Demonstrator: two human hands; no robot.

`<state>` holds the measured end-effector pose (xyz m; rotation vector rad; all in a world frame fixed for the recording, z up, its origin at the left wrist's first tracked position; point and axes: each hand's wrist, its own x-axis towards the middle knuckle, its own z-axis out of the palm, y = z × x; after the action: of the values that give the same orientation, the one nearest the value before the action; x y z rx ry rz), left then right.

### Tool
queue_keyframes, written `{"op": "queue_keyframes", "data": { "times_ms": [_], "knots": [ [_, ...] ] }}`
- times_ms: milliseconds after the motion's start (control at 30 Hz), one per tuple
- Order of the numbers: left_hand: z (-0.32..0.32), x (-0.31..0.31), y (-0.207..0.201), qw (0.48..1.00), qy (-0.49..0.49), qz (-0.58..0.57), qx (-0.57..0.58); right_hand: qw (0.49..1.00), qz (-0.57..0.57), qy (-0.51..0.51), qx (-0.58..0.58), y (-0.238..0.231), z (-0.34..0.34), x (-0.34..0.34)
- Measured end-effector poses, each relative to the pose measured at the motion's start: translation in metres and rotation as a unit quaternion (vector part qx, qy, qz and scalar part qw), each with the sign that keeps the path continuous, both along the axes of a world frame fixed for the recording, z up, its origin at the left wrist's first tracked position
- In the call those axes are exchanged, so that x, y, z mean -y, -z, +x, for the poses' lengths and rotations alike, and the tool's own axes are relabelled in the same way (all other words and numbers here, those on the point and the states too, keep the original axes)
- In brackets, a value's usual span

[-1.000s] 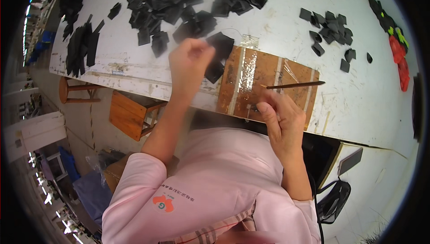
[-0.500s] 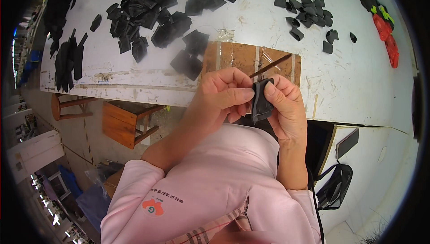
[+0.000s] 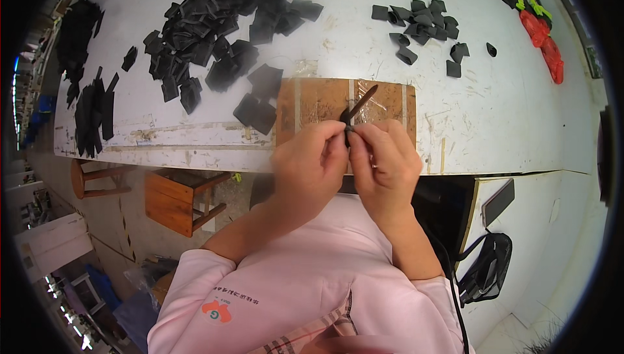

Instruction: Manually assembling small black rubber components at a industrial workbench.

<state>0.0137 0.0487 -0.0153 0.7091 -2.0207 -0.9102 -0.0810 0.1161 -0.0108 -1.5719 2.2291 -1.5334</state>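
Both forearms come up from the pink sleeves at the bottom and meet just in front of the chest, wrists bent inward so the hands sit knuckle to knuckle. The left hand (image 3: 309, 162) and right hand (image 3: 385, 162) are both pinched on a small black piece (image 3: 348, 134) held between them, fingers (image 3: 336, 145) curled tight round it, so most of it is hidden and I can't tell its shape. It sits right over the near edge of the white surface (image 3: 513, 113). Just behind the hands is a brown wooden board (image 3: 312, 104) with clear tape strips, and a thin dark tool (image 3: 359, 104) lies slanted on it. Further back left there's a big heap of black pieces (image 3: 221, 23), and a smaller scatter of black pieces (image 3: 422, 29) off to the right. Far right corner has some red and green stuff (image 3: 536, 19).
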Motion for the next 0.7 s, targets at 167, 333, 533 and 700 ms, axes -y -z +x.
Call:
{"op": "queue_keyframes", "data": {
  "times_ms": [167, 333, 533, 700],
  "knots": [
    [-0.006, 0.017, -0.015, 0.899, -0.019, 0.429, -0.084, 0.995, 0.009, 0.049, -0.087, 0.014, -0.005, 0.009],
    [0.001, 0.022, -0.009, 0.765, 0.178, 0.575, -0.228, 0.836, -0.051, -0.106, 0.536, 0.006, -0.021, 0.001],
    [-0.015, 0.017, -0.017, 0.886, 0.038, 0.438, -0.15, 0.716, 0.016, -0.18, 0.675, -0.011, -0.026, 0.003],
    [-0.018, 0.048, -0.024, 0.342, 0.323, 0.787, -0.4, 0.835, 0.02, -0.194, 0.515, -0.043, -0.052, 0.031]
  ]
}}
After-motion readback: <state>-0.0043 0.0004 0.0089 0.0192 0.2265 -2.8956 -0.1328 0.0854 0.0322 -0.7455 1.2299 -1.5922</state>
